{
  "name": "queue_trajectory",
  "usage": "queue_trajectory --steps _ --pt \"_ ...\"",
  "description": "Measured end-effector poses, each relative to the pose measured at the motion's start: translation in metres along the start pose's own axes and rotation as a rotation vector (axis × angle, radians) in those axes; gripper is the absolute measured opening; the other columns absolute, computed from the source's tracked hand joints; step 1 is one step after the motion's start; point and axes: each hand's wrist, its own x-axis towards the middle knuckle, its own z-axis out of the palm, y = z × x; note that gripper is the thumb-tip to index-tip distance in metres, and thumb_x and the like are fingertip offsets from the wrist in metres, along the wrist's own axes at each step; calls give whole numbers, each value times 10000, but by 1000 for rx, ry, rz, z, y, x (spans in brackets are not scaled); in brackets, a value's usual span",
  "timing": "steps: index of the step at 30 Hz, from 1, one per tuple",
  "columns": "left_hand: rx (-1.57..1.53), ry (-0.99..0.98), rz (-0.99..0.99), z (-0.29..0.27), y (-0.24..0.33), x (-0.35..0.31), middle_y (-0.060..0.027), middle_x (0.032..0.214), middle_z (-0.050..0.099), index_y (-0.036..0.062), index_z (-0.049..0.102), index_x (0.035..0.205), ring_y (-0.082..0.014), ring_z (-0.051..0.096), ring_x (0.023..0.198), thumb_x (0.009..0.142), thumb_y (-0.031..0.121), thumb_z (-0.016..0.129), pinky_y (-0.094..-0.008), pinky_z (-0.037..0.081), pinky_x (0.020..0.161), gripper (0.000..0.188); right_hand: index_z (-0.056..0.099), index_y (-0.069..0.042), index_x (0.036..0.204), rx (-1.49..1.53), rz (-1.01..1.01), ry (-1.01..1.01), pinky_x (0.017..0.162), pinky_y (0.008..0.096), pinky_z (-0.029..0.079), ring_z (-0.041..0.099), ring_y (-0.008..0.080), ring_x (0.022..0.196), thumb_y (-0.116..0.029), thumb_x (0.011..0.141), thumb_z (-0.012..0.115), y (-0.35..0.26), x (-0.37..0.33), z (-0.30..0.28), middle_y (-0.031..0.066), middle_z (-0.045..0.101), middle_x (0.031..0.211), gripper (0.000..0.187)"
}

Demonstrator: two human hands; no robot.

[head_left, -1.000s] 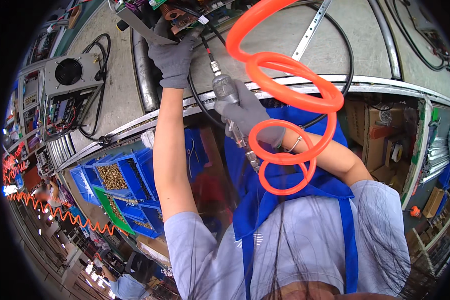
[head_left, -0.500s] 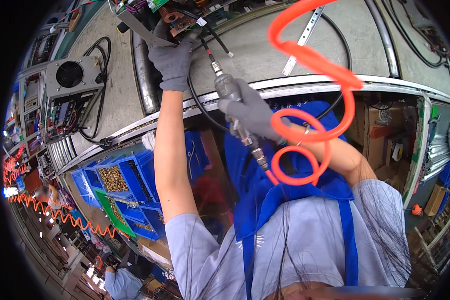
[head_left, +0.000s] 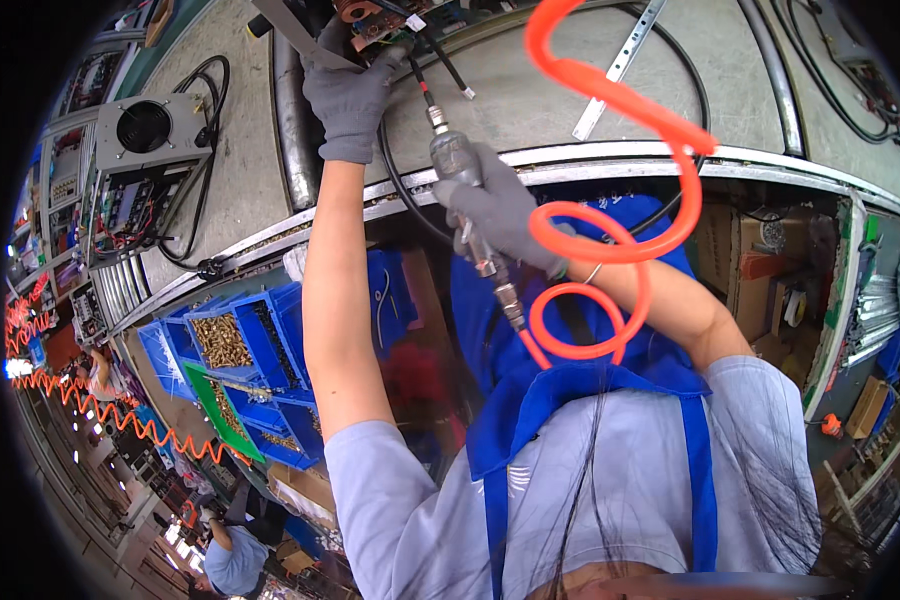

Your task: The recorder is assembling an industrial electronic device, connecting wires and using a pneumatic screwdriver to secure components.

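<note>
My right hand (head_left: 500, 212), in a grey glove, wraps round a pneumatic screwdriver (head_left: 456, 160). The tool's tip points up toward an electronic assembly (head_left: 378, 28), which the top edge of the picture cuts off. A coiled orange air hose (head_left: 660, 262) runs from the tool's lower end and loops in front of my right forearm. My left hand (head_left: 348, 108), gloved alike, grips the near side of the assembly, beside a copper coil (head_left: 355, 9) and a bent metal plate (head_left: 300, 35). Its fingertips are partly hidden there. A black cable (head_left: 450, 65) with a white connector sticks out from the assembly.
On the bench's left stands a grey metal box with a fan (head_left: 143, 126). A perforated metal strip (head_left: 620, 70) lies at the far right. Below the bench edge are blue bins (head_left: 270, 340) of brass fasteners (head_left: 220, 341). Another person (head_left: 235, 555) is at lower left.
The whole view has shifted slightly, so the bench and assembly sit higher in the picture. Both hands keep their grips, and the screwdriver stays close to the assembly.
</note>
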Motion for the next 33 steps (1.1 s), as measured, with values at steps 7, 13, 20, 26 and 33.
queue_trajectory --steps 7,13,20,26,33 --pt "40 -15 -81 5 16 3 -89 1167 656 -7 556 1272 -182 629 1050 718 22 816 -297 503 909 613 415 -32 1202 -14 46 -40 395 314 480 583 174 474 -262 879 645 -16 -1 -21 94 552 746 459" --pt "147 -24 25 1 -5 2 -88 1136 682 30 638 1206 -197 641 1024 667 140 874 -305 510 914 598 373 -40 1283 -157 31 -13 365 281 461 578 138 485 -248 852 709 -17 -6 -18 70 543 770 585" --pt "-145 -25 -121 5 18 1 -106 1169 665 -21 540 1291 -177 645 1064 700 -25 820 -290 535 923 654 357 -43 1318 -145 -19 -33 393 282 457 558 132 486 -243 830 724 -19 -10 -27 63 531 772 643" --pt "-72 -97 -125 2 31 2 -120 1203 650 -28 516 1315 -189 642 1076 695 -74 798 -298 535 930 682 361 -46 1300 -59 15 -42 405 284 462 559 135 487 -226 853 706 -10 -8 -14 64 533 758 592" --pt "-152 -92 -168 3 28 0 -113 1181 660 -22 515 1314 -185 655 1045 714 -62 791 -299 551 899 662 366 -69 1297 77 -91 5 403 314 443 538 150 476 -182 839 729 -1 -9 6 63 535 761 595"
